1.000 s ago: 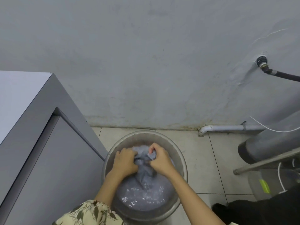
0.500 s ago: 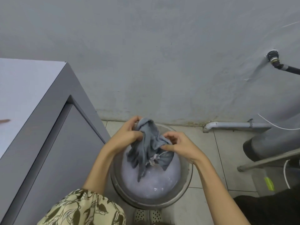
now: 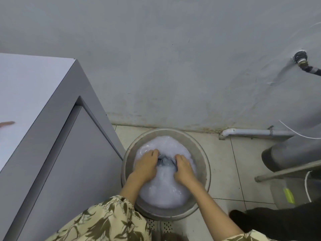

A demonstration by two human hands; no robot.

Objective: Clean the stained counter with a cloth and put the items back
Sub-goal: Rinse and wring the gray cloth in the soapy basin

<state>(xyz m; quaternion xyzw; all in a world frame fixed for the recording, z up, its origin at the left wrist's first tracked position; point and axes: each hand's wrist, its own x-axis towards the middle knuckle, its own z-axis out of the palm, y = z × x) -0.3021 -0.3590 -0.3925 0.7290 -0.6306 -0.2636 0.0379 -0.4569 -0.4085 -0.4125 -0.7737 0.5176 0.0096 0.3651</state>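
- The floor (image 3: 224, 171) is pale square tile with dark grout lines, meeting a grey, scuffed wall (image 3: 165, 58) with grime along its foot.
- A white pipe (image 3: 251, 132) runs along the base of the wall at the right, and a hose fitting (image 3: 301, 60) sticks out of the wall higher up.
- A grey cabinet (image 3: 57, 145) stands at the left, with a reddish smear (image 3: 7, 124) on its pale counter (image 3: 26, 94).
- A round metal basin (image 3: 202, 153) sits on the tile just beside the cabinet, filled with white foamy water.
- Half a second ago the cloth (image 3: 165, 162) was held up above the basin, hanging open between the hands; now it has been pushed down into the suds.
- The left hand (image 3: 146, 166) and right hand (image 3: 184, 168) have dropped with it and sit low in the foam, close together, knuckles up.
- Both hands have fingers curled around the cloth, one on each side of it.
- The cloth is dark grey, wet and bunched; only a small creased patch shows between the two hands, the rest hidden under foam.
- Leaf-patterned sleeves (image 3: 107, 221) frame the lower edge.
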